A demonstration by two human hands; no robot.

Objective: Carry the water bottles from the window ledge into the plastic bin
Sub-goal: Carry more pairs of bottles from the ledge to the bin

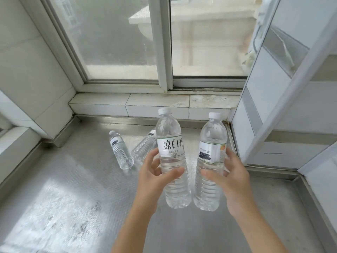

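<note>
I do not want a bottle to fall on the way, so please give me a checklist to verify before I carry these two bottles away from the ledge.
1. Left hand wrapped around the left bottle: ok, thumb in front, fingers behind.
2. Right hand wrapped around the right bottle: ok.
3. Both caps on: ok, white caps visible.
4. Held bottles upright: ok, only slightly tilted.
5. Plastic bin located: cannot tell, it is not in view.
6. Bottles left on the ledge: not ok, two smaller bottles remain lying there.
</note>
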